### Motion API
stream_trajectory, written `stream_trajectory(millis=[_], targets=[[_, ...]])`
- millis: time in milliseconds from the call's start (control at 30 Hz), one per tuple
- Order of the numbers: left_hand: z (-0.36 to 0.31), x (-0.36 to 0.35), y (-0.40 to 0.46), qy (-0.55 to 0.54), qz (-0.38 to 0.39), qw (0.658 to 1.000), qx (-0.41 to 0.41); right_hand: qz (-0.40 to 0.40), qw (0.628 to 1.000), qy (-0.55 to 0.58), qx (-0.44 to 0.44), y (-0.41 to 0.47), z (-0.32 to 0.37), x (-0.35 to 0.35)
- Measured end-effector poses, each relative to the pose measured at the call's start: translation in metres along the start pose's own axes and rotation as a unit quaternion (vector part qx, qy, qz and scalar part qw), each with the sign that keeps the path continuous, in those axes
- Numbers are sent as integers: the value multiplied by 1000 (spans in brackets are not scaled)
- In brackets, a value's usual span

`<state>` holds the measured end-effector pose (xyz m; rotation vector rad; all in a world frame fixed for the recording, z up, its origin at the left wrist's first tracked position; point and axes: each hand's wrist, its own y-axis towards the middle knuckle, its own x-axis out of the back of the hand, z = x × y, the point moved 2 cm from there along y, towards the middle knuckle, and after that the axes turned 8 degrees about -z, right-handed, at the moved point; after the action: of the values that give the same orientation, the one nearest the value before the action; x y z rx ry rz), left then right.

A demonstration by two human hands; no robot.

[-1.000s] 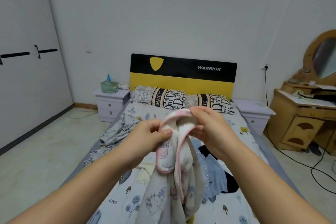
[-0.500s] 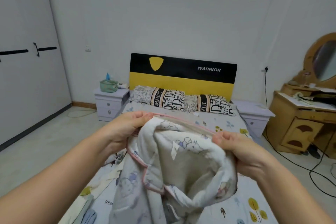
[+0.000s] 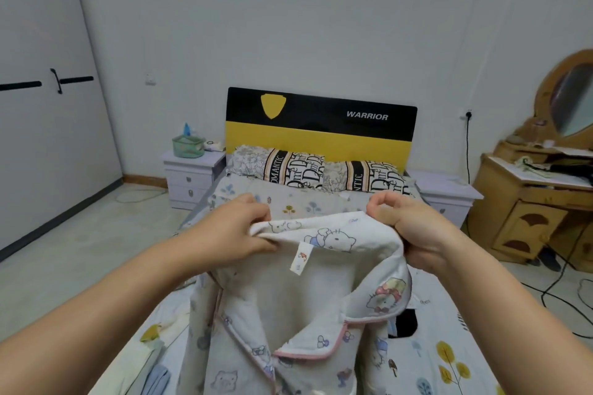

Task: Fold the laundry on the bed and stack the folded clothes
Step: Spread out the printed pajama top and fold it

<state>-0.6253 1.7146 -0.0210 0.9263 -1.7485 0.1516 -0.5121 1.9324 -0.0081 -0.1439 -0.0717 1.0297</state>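
Head view: left hand (image 3: 234,231) and right hand (image 3: 414,228) pinch the shoulders of a quilted, cartoon-print pajama top (image 3: 288,314) with pink piping above the bed (image 3: 449,356).

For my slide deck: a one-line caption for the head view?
Both hands, left and right, hold a cartoon-print pyjama top up by its collar above the bed.

The left hand (image 3: 236,231) and right hand (image 3: 414,228) pinch the pajama top (image 3: 288,308) by its shoulders, holding it above the bed (image 3: 449,346).
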Motion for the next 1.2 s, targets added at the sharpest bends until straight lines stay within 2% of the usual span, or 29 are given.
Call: stream_trajectory(millis=[100, 167, 333, 400, 467, 533, 600, 667, 733, 833, 933, 1000, 1100, 1200], targets=[[7, 15, 4, -38, -6, 999, 3, -36, 980, -155, 122, 4, -8, 1], [7, 22, 6, -52, -19, 998, 13, -53, 957, -233, 162, 6, -16, -1], [-11, 22, 12, -165, -152, 973, 44, -90, 905, -337, 243, -1, -44, -12], [-21, 23, 15, -210, -178, 961, 31, -90, 862, -418, 274, -8, -62, -20], [-30, 23, 18, -248, -171, 953, 15, -104, 829, -469, 284, -10, -79, -31], [-34, 23, 21, -271, -172, 947, -1, -112, 836, -463, 273, -7, -87, -37], [-31, 25, 23, -247, -205, 947, -11, -116, 853, -455, 229, 1, -90, -33], [-19, 27, 23, -183, -232, 955, -11, -138, 838, -495, 185, 7, -82, -20], [-4, 28, 19, -100, -208, 973, -19, -178, 821, -514, 170, 11, -68, -5], [17, 17, 13, 84, -67, 994, -34, -215, 837, -474, 170, 13, -41, 7], [27, -4, 10, 247, 49, 967, -33, -210, 863, -420, 186, 12, -19, 4], [27, -15, 7, 258, 46, 965, 5, -211, 846, -444, 205, 8, -10, 1], [30, -22, 6, 130, 6, 983, 129, -251, 773, -545, 206, -1, -1, 6], [29, -23, 13, 81, 1, 982, 170, -273, 716, -622, 163, -1, -3, 21]])
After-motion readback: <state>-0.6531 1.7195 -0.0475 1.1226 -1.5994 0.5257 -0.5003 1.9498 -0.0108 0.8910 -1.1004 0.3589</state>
